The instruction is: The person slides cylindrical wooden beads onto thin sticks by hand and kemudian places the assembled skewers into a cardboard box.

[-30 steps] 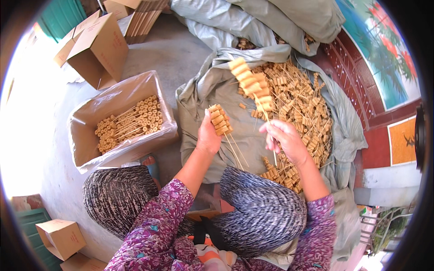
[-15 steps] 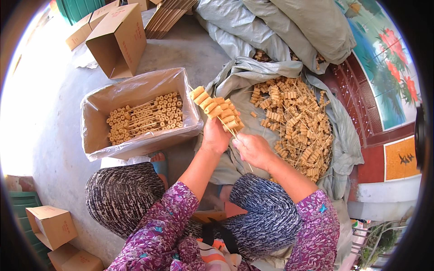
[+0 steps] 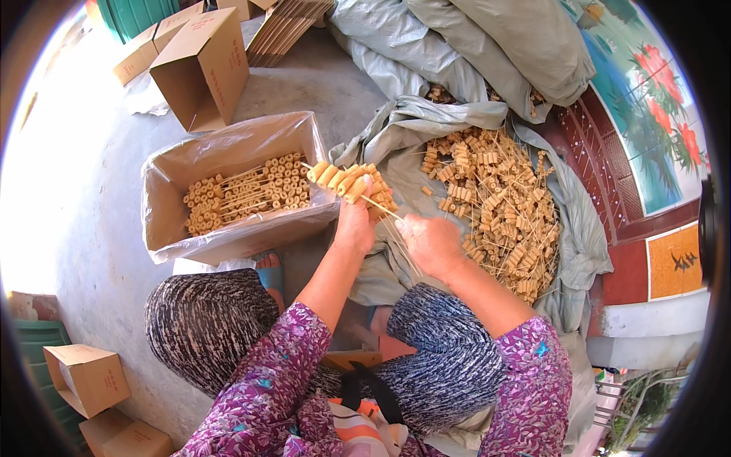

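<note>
Nearest the wearer, patterned trousers (image 3: 209, 327) cover two bent knees, the left one on the near side of the lined carton (image 3: 166, 209), the landmark for all places given here. A blue sandal (image 3: 272, 276) lies just off its near right corner. The left hand (image 3: 355, 226), immediately right of the carton, is closed around a skewer bunch (image 3: 386, 201) of tan ring-shaped pieces, bare sticks trailing toward the wearer. The right hand (image 3: 434, 245), farther right of the carton, has thumb and fingers pinched on the bare end of a single skewer (image 3: 324, 175); its pieces lie across the bunch and its tip points at the carton's right rim. Whether tip and liner touch cannot be told.

Likely faults: an angled push by the right hand could snap the slender stick or work pieces loose; a slack left palm could let outer skewers drop beside the carton; a leftward swing could snag the tip in the plastic liner.

Packed skewers (image 3: 288, 183) fill the carton's floor. Right of it, a heap of loose skewers (image 3: 502, 206) rests on grey sack cloth (image 3: 411, 167), where tangled sticks could drag neighbours along. Beyond the carton stand an open box (image 3: 217, 72) and, to the far right, bulging grey sacks (image 3: 502, 46).
</note>
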Demonstrator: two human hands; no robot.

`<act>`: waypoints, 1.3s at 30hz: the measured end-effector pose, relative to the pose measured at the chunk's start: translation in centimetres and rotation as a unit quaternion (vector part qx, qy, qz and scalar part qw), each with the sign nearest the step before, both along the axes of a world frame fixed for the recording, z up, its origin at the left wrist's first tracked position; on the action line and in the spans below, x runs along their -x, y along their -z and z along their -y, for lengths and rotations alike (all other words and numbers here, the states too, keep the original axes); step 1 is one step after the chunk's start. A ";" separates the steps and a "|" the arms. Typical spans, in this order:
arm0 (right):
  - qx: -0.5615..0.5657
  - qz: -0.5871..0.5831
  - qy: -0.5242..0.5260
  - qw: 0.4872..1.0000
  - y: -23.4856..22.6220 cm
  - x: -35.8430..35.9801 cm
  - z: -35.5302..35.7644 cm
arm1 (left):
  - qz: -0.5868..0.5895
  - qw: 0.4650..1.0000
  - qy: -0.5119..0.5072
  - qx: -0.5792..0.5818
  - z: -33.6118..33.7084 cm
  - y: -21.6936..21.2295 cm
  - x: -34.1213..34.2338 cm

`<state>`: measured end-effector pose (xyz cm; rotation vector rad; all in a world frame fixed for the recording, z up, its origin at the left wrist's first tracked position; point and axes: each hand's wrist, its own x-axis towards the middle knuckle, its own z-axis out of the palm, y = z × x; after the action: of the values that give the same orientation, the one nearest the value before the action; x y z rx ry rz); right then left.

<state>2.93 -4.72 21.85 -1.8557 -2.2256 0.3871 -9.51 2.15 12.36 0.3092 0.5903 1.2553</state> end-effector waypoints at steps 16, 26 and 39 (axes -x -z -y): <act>-0.051 0.129 0.010 0.990 -0.7 -1.7 2.1 | 0.124 0.987 0.063 0.081 -0.2 -0.8 1.8; 0.052 0.182 -0.082 0.979 -0.8 0.7 2.2 | 0.062 0.997 0.047 0.009 -0.7 1.4 1.6; -0.011 0.018 0.223 0.975 -1.8 -20.4 4.1 | 0.040 0.989 0.136 -0.047 0.0 2.8 0.4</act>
<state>23.35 -8.86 23.70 -2.2809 -1.7451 0.2448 -9.86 2.19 9.52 0.4027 0.4050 1.0283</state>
